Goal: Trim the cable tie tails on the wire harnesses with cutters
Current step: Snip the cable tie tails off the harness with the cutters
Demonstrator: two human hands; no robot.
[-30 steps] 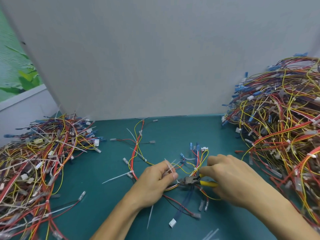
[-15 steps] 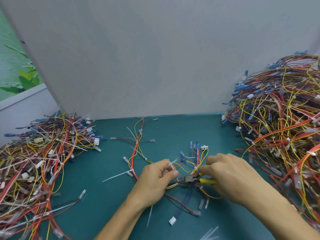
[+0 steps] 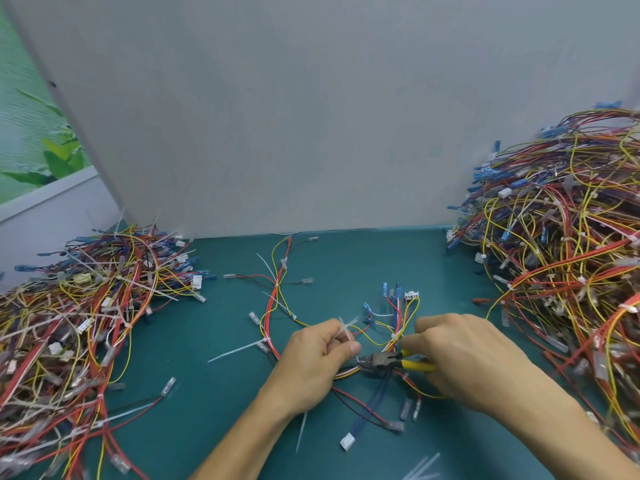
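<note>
A wire harness (image 3: 277, 306) of red, yellow and blue wires lies spread on the teal table (image 3: 214, 393) in front of me. My left hand (image 3: 311, 358) grips the harness bundle and pinches white cable tie tails (image 3: 346, 329) that stick up between its fingers. In my right hand (image 3: 460, 355) are yellow-handled cutters (image 3: 391, 361), fingers curled round the handles. The dark jaws point left at the bundle just below my left thumb. I cannot tell whether the jaws are closed. More uncut white tails (image 3: 239, 349) stand out from the harness to the left.
A large heap of harnesses (image 3: 561, 271) fills the right side, and another heap (image 3: 79, 323) with long white tails the left. A grey board (image 3: 311, 116) stands behind the table. Cut tie tails (image 3: 420, 467) lie near the front edge.
My hands have stayed almost in place. The cutters' jaws have edged slightly closer to my left thumb, and the tie tails in my left hand have shifted a little.
</note>
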